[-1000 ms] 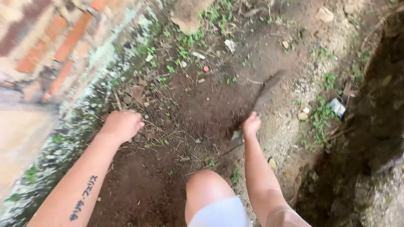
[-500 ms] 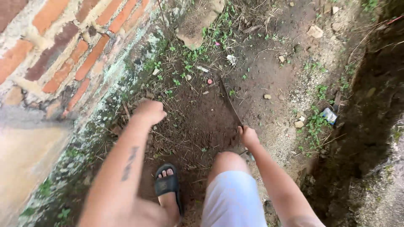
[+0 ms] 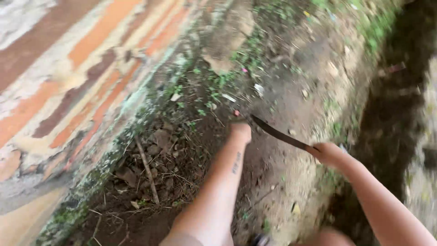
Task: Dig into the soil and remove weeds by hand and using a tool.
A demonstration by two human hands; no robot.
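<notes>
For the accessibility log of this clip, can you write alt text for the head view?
A person's right hand holds a long dark blade low over bare soil, its tip near the left hand, which reaches down to the ground. A mossy brick wall runs along the left, with dry leaves and twigs at its base.

Mossy brick wall (image 3: 68, 82) at left, dirt ground (image 3: 282, 95) w/ weeds, dark trench (image 3: 391, 114) at right, daylight
</notes>
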